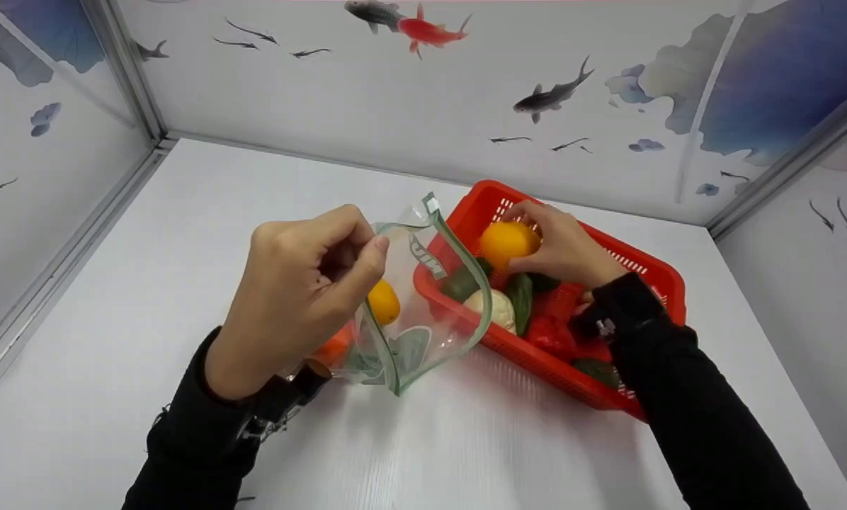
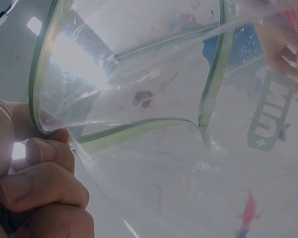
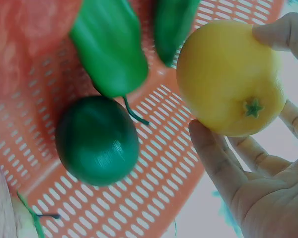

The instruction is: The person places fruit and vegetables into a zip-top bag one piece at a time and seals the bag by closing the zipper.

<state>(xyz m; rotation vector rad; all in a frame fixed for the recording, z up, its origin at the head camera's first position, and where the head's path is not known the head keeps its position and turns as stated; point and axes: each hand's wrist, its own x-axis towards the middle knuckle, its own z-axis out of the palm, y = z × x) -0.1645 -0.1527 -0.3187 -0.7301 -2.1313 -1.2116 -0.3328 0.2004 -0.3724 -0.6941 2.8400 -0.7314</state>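
My left hand (image 1: 289, 297) pinches the green-edged rim of a clear zip bag (image 1: 430, 312), whose mouth gapes open. Through the film show a yellow-orange fruit (image 1: 383, 303) and an orange-red item (image 1: 333, 347), partly covered by the hand. In the left wrist view, thumb and curled fingers (image 2: 44, 183) grip the bag's edge. My right hand (image 1: 565, 244) holds an orange (image 1: 506, 244) over the far left part of a red basket (image 1: 661, 276). The right wrist view shows this orange (image 3: 228, 79), with its green star-shaped stem end, between thumb and fingers.
Inside the basket lie a round dark-green item (image 3: 97, 141), a long green pepper-like vegetable (image 3: 111, 49), a pale round vegetable (image 1: 491, 310) and red items (image 1: 551, 336). The white table (image 1: 183, 212) meets fish-patterned walls (image 1: 289, 92) at the back and sides.
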